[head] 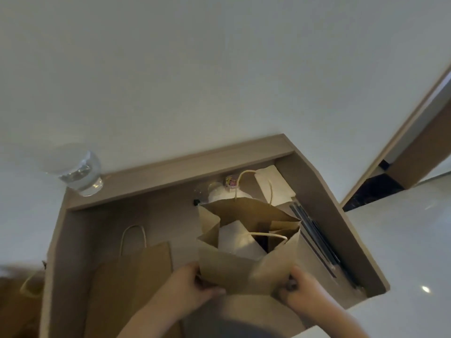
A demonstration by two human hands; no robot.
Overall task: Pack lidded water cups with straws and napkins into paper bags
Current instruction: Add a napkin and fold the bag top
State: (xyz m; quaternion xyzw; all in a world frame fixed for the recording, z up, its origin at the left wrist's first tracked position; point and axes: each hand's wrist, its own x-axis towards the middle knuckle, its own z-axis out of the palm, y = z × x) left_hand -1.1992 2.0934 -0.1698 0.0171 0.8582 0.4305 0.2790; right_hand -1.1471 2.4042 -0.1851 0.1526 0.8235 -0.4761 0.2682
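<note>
Open paper bag, near centre: plain kraft brown, cream handles. Napkin inside: white. Flat paper bag, left: same unprinted brown. Desk: matte taupe. Napkin stack, far right: white. Straws, right: near black. Water cup, far left: clear. Wall: off-white.

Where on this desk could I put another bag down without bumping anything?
The barest patch of desk lies back left, bordered by the ledge, the flat bag and the open bag. The ledge right of the water cup is free. Crowded: napkins behind the open bag, straws along its right, left hand and right hand gripping its near side.
</note>
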